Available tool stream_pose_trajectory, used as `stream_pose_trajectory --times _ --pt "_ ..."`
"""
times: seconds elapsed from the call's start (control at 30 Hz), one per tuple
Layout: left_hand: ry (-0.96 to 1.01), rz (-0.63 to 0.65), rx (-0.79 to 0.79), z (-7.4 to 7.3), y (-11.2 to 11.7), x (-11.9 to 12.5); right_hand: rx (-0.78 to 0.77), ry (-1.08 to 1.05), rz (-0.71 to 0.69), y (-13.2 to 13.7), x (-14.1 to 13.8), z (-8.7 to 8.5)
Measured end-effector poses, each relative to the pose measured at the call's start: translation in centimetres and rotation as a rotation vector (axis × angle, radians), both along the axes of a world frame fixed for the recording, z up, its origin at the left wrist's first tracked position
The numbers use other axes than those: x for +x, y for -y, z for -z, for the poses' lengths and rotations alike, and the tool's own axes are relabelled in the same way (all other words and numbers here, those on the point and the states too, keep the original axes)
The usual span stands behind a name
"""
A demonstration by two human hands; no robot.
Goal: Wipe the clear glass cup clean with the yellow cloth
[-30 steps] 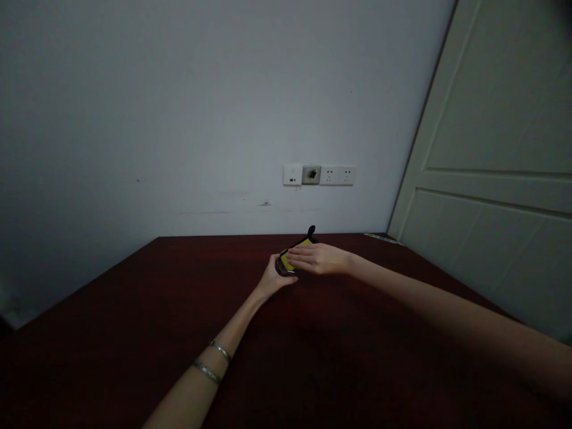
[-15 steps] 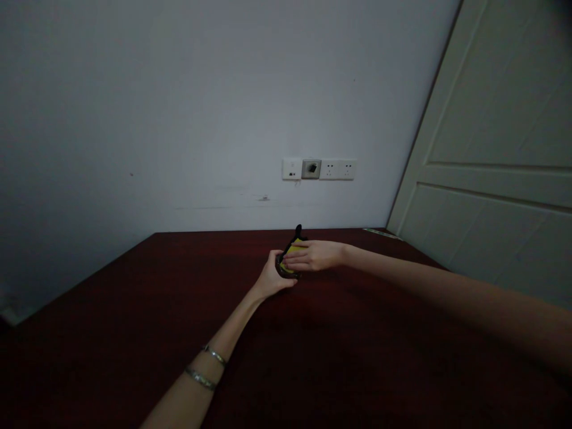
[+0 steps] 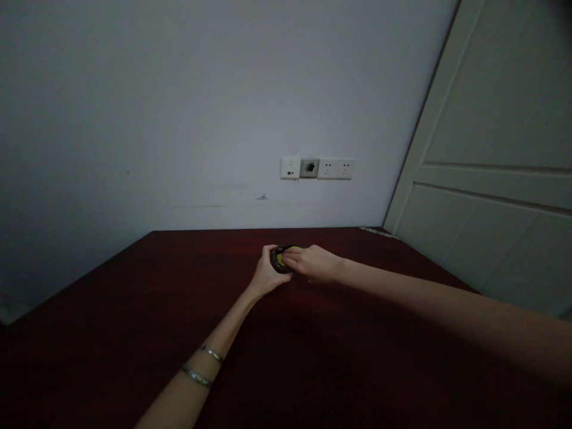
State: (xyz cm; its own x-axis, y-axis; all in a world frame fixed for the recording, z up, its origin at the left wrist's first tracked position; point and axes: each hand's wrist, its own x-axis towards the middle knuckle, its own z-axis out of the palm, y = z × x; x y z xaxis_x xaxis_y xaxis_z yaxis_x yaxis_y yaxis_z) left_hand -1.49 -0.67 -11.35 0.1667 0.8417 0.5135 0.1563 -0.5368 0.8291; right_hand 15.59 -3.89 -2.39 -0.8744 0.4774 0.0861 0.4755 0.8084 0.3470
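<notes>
My left hand [image 3: 264, 273] is wrapped round a small dark round bowl [image 3: 274, 262], with fingers on its far side and thumb on its near side. The bowl is at the far middle of the dark red table [image 3: 179, 310]. In my right hand [image 3: 313, 262] is a yellow piece with black edging [image 3: 280, 260], whose exact kind I cannot make out. Its lower end sits inside the bowl's opening, and my closed fingers cover much of it. Two bracelets [image 3: 197, 377] circle my left forearm.
A pale wall [image 3: 214, 119] rises behind the table, with a row of sockets and switches [image 3: 317, 168] on it. At the right is a panelled white door [image 3: 491, 179]. A thin light strip [image 3: 378, 232] lies by the table's far right corner.
The yellow piece has tipped from upright to lying low over the bowl, its black tip no longer standing up. My right hand has turned and shifted slightly downward; my left still grips the bowl.
</notes>
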Motion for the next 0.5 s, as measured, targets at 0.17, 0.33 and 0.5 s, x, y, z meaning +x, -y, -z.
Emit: stream_pose_trajectory --times 0.17,0.33,0.5 --pt "-0.049 -0.042 0.048 0.0 0.1 -0.1 -0.162 -0.136 0.277 1.3 -1.9 -0.4" --pt "-0.091 -0.016 0.066 0.1 0.4 0.0 -0.257 -0.293 0.449 1.5 -3.2 0.1" --pt "-0.11 -0.03 0.057 0.4 0.2 -0.1 -0.444 -0.57 0.643 0.7 -4.2 0.1"
